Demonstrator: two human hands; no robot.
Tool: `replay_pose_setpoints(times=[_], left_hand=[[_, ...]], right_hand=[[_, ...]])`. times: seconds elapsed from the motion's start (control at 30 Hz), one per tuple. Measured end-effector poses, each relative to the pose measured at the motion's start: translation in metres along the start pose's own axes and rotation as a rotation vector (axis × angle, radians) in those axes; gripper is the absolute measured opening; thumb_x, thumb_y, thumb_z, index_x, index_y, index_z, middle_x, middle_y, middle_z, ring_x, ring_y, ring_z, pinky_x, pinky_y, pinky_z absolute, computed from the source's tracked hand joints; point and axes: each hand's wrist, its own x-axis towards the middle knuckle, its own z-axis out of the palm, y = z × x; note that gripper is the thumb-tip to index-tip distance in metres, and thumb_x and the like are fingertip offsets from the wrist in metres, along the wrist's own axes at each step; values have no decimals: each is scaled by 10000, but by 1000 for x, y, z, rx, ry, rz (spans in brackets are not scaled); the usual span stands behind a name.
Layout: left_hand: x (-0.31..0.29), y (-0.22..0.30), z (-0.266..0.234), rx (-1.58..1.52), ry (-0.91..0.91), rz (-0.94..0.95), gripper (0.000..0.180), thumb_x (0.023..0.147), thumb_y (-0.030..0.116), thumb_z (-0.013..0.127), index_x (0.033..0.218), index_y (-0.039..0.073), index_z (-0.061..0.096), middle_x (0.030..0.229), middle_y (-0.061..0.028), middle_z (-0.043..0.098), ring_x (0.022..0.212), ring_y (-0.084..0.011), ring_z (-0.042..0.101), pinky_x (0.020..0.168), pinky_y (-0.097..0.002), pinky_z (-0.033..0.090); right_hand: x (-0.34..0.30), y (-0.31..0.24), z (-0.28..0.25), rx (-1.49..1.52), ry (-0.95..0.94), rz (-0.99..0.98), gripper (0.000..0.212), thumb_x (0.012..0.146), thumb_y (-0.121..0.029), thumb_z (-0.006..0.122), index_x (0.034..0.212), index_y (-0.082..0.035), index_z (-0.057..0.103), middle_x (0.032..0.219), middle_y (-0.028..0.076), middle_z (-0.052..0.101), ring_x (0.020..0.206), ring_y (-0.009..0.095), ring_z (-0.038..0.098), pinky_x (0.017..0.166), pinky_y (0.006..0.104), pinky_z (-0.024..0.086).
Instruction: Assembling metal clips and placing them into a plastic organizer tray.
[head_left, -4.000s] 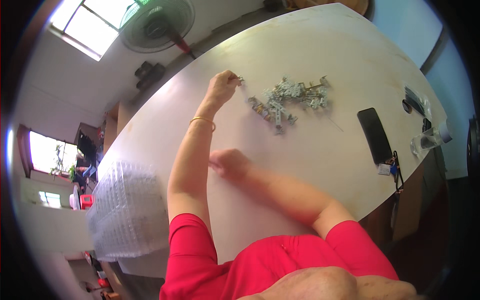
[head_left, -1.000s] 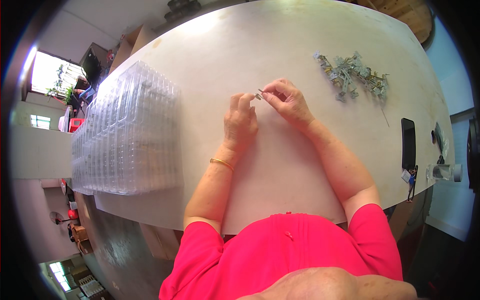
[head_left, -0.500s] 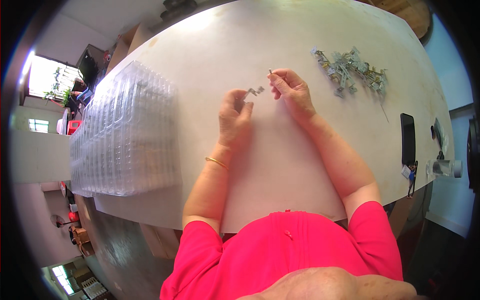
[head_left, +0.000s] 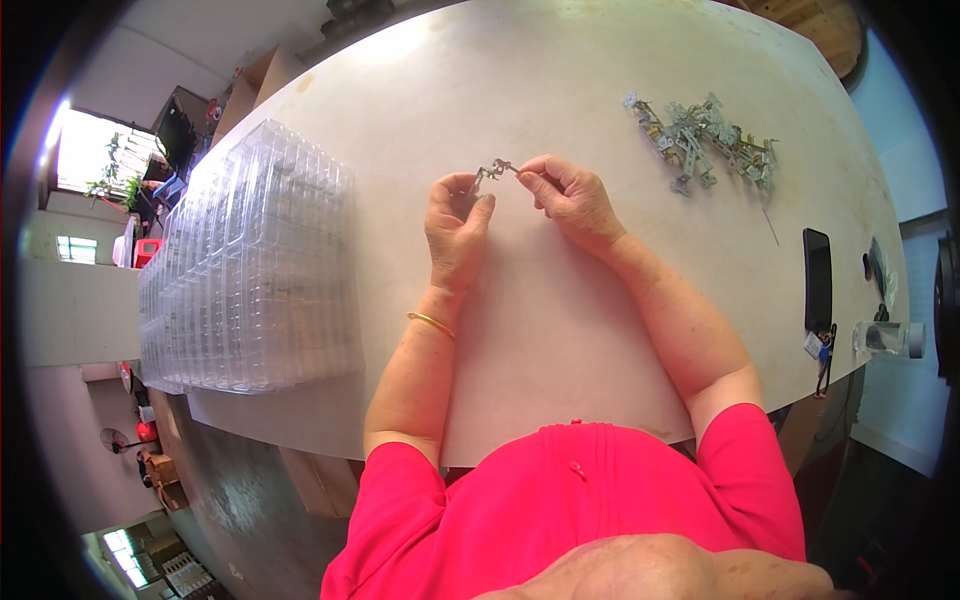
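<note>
My left hand (head_left: 458, 228) pinches a small grey metal bracket (head_left: 488, 173) between thumb and fingers, its bent end pointing up and to the right. From the other side my right hand (head_left: 575, 200) grips a thin metal pin (head_left: 514, 167) at the fingertips. The pin's tip meets the upper right end of the bracket; whether it sits in a hole is too small to tell. A pile of similar metal brackets (head_left: 700, 140), some with brass-coloured parts, lies on the table to the right of my hands.
Clear plastic trays (head_left: 250, 270) stand in a tall stack on the left of the white table (head_left: 560, 330). Toward the right edge lie a black phone (head_left: 817, 280), a small corded item (head_left: 825, 350) and a clear bottle (head_left: 888, 338) on its side.
My right hand has come down and left, bringing the pin to the bracket. My left hand has shifted slightly left, and the bracket has tilted upward.
</note>
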Motion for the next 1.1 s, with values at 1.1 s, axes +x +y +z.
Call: replay_pose_setpoints(times=[1.1], left_hand=[[-6, 16, 3, 31, -205, -44, 248, 883, -2, 675, 1121, 28, 609, 941, 12, 615, 780, -50, 559, 669, -211, 484]], right_hand=[[8, 5, -24, 627, -143, 65, 120, 980, -163, 609, 973, -52, 654, 1092, 47, 655, 1012, 123, 596, 919, 289, 486]])
